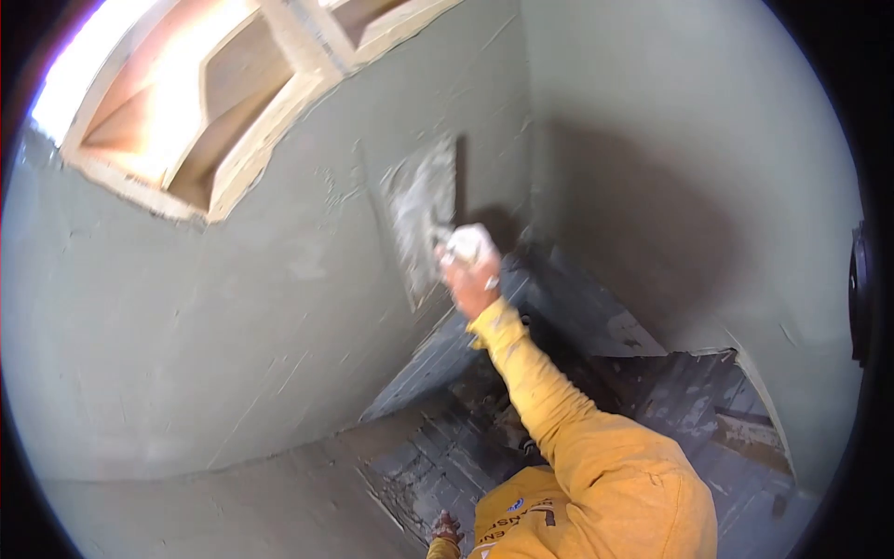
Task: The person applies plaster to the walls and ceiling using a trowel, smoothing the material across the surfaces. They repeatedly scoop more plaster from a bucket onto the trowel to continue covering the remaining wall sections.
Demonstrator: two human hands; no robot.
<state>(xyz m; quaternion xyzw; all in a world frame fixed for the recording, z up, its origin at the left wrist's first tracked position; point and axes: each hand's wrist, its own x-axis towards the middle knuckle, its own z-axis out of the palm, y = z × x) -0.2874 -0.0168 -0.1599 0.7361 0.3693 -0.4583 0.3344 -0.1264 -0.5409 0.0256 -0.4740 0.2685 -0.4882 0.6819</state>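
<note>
My right hand (473, 265), smeared with plaster, is wrapped around the handle of a plastering trowel (421, 200). The trowel's long blade lies against the grey plastered wall (307, 270), tilted slightly from upright. Plaster coats the blade, and the handle is mostly covered by my fingers. Low in the view, my left hand (445, 529) hangs near my body, its fingers apart and dirty with plaster. Nothing shows in it. Around the trowel, the wall surface has ridges and streaks.
A wooden-framed opening (219, 200) lets in bright light at the upper left. Another plastered wall (652, 177) meets this one at a corner on the right. Below are plaster-splashed boards (689, 401). A dark object (858, 293) sits at the far right edge.
</note>
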